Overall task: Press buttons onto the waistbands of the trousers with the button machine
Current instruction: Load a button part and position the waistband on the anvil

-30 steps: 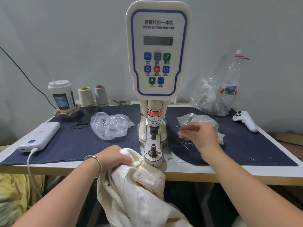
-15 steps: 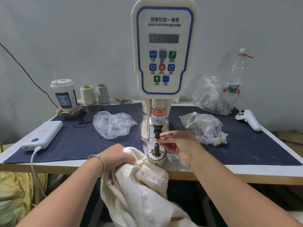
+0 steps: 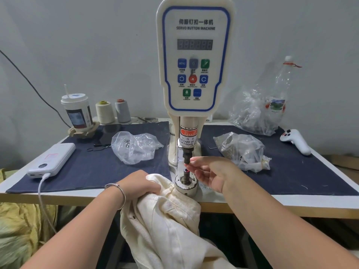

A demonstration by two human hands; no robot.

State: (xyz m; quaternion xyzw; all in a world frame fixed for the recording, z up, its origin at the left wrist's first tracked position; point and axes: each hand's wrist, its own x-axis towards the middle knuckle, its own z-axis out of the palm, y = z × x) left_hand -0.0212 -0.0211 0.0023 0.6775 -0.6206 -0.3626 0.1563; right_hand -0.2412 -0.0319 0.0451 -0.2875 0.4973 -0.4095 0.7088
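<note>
The white servo button machine (image 3: 195,55) stands at the middle of the table. Its black upper punch (image 3: 186,154) hangs above the round lower die (image 3: 185,174). My right hand (image 3: 210,171) reaches in from the right, and its thumb and fingertips pinch a small button at the punch's tip; the button is mostly hidden by the fingers. My left hand (image 3: 139,183), with a bracelet on the wrist, grips the cream trousers (image 3: 165,216) at the table's front edge, just left of the die. The trousers hang down off the table.
A dark blue cloth (image 3: 93,171) covers the table. On it lie a clear bag of metal parts (image 3: 134,148) at left and another bag (image 3: 240,150) at right. A power bank (image 3: 52,160), cup (image 3: 77,111), thread spools (image 3: 105,112), bottle (image 3: 279,90) and white controller (image 3: 295,141) sit around.
My right hand left the right bag and moved left to the machine's punch, fingertips pinched together. My left hand kept its grip on the trousers.
</note>
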